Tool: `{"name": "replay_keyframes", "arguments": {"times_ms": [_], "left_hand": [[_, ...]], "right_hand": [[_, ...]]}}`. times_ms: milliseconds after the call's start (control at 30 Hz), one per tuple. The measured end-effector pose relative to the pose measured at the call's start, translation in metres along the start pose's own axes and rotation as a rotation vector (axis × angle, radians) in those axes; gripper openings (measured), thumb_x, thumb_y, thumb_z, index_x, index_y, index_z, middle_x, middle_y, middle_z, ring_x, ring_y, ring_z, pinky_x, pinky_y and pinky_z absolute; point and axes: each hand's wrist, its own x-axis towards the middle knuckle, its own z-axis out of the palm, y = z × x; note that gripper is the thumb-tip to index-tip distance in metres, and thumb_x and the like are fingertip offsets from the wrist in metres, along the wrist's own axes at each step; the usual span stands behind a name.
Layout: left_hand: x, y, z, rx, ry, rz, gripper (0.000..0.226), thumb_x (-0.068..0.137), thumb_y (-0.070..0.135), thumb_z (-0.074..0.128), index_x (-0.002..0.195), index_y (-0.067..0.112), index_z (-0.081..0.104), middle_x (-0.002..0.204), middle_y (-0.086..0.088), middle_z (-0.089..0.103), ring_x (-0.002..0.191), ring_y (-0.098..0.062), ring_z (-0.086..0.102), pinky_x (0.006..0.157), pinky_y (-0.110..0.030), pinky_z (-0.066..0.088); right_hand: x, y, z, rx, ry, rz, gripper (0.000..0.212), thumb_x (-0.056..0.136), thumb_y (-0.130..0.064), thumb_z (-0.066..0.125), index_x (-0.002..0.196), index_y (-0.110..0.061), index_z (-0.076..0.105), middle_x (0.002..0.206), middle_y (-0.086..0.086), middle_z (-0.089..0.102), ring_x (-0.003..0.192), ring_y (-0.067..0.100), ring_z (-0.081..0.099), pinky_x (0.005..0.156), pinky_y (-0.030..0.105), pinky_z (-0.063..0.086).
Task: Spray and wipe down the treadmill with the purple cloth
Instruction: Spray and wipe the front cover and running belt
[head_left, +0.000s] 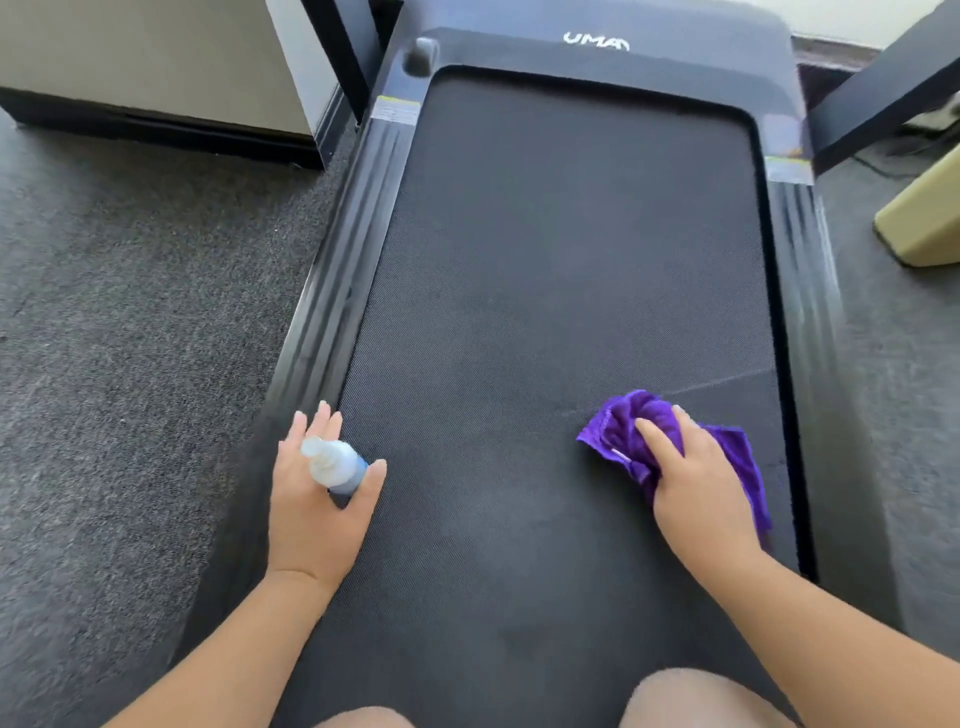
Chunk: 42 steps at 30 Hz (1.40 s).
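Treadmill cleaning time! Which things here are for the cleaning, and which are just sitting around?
For the job:
- treadmill
- purple cloth, pressed on the belt by the right hand
- spray bottle, held in the left hand

Just sitting around:
- grey cabinet on the carpet
- cream box
- dark beam beside the treadmill

Plush purple cloth (654, 415), matt woven treadmill (571, 260) belt, translucent plastic spray bottle (335, 462).

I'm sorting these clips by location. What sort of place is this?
Probably a room in a home or a small office, not a gym. A low walking treadmill lies on grey carpet, squeezed between a cabinet-like unit and dark furniture legs, which looks like a desk.
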Motion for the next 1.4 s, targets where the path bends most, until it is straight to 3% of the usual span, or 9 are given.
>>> {"name": "replay_keyframes", "arguments": {"times_ms": [133,233,333,533,933,1067,1267,1400], "left_hand": [[-0.003,0.034,0.037,-0.142,-0.166,0.018,0.085,0.089,0.063,0.059,0.157,0.016,0.039,0.162,0.02,0.032,0.156,-0.004,0.015,0.126,-0.04,0.022],[-0.002,0.031,0.059,-0.002,-0.233,0.098,0.092,0.09,0.079,0.048,0.158,0.018,0.038,0.165,0.015,0.031,0.157,-0.008,0.013,0.128,-0.049,0.02],[-0.004,0.026,0.069,0.137,-0.204,0.16,0.091,0.09,0.082,0.04,0.154,0.018,0.045,0.165,0.011,0.034,0.157,-0.011,0.016,0.129,-0.045,0.016],[-0.005,0.027,0.073,0.191,-0.158,0.143,0.082,0.091,0.072,0.046,0.152,0.016,0.046,0.16,0.008,0.042,0.157,-0.011,0.019,0.127,-0.047,0.02],[-0.004,0.028,0.076,0.346,-0.201,0.193,0.077,0.09,0.062,0.049,0.146,0.009,0.053,0.162,-0.001,0.04,0.154,-0.023,0.028,0.121,-0.055,0.032],[-0.002,0.025,0.078,0.374,-0.197,0.214,0.079,0.089,0.062,0.049,0.145,0.006,0.054,0.162,-0.003,0.04,0.153,-0.026,0.031,0.122,-0.05,0.027],[-0.003,0.029,0.077,0.294,-0.174,0.184,0.075,0.088,0.059,0.051,0.152,0.022,0.04,0.157,0.003,0.047,0.155,-0.017,0.024,0.122,-0.05,0.028],[-0.005,0.031,0.075,0.23,-0.18,0.097,0.076,0.086,0.061,0.052,0.154,0.026,0.042,0.159,0.01,0.044,0.156,-0.009,0.018,0.125,-0.047,0.024]], "right_hand": [[-0.01,0.057,-0.013,0.054,0.06,0.213,0.063,0.09,-0.002,0.06,0.15,-0.016,0.053,0.166,0.017,0.032,0.148,0.04,0.034,0.116,0.058,0.04],[-0.009,0.054,-0.009,0.105,0.116,0.289,0.056,0.094,-0.032,0.047,0.147,-0.016,0.055,0.161,0.018,0.038,0.146,0.04,0.035,0.117,0.056,0.037],[-0.007,0.043,0.005,0.07,0.218,0.28,0.066,0.095,-0.055,0.045,0.143,-0.011,0.055,0.153,0.029,0.042,0.141,0.046,0.039,0.116,0.057,0.035],[-0.006,0.042,0.028,-0.062,0.347,0.3,0.062,0.098,-0.052,0.049,0.143,-0.01,0.053,0.148,0.03,0.044,0.132,0.049,0.044,0.106,0.063,0.039],[-0.004,0.041,0.025,-0.092,0.375,0.301,0.059,0.096,-0.048,0.053,0.141,-0.01,0.054,0.143,0.029,0.047,0.13,0.049,0.045,0.101,0.063,0.039],[-0.002,0.042,0.025,-0.106,0.365,0.297,0.06,0.096,-0.049,0.053,0.142,-0.011,0.054,0.145,0.028,0.047,0.13,0.049,0.045,0.1,0.062,0.04],[-0.003,0.043,0.026,-0.087,0.402,0.266,0.059,0.097,-0.049,0.054,0.142,-0.011,0.054,0.142,0.028,0.048,0.129,0.049,0.047,0.101,0.06,0.039],[-0.007,0.045,0.025,-0.051,0.402,0.26,0.063,0.097,-0.054,0.055,0.143,-0.012,0.054,0.141,0.027,0.049,0.13,0.048,0.047,0.105,0.059,0.04]]}}
